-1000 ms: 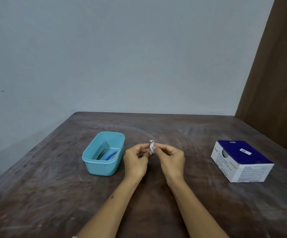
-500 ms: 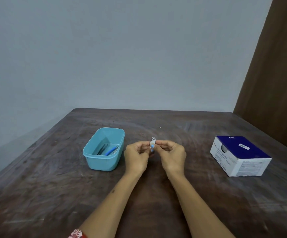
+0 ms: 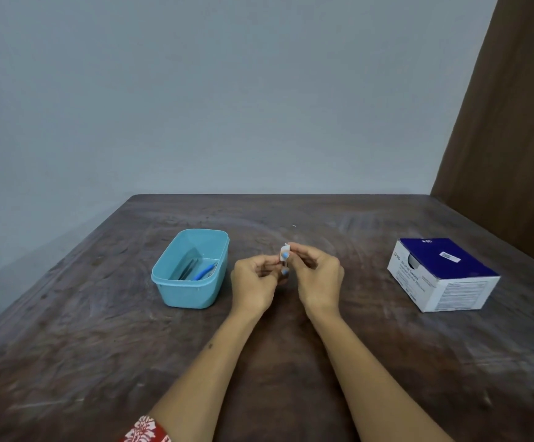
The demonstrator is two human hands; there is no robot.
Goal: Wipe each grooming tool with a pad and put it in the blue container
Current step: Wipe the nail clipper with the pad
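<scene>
Here, both hands work a small grooming tool over the counter's middle.

The tool [image 3: 284, 266] stands roughly upright, long axis running 12 to 6, its top wrapped in a white pad [image 3: 284, 252]; it looks small and metallic (too tiny to name). The left hand [image 3: 252, 282] pinches its lower part; the right hand [image 3: 318, 275] pinches the pad around the top. The blue container [image 3: 192, 291] sits at 9 o'clock of the hands, holding tools. A blue-and-white box [image 3: 444, 275] lies at 3 o'clock. Compared with half a second ago, the pad covers the tip more.
</scene>
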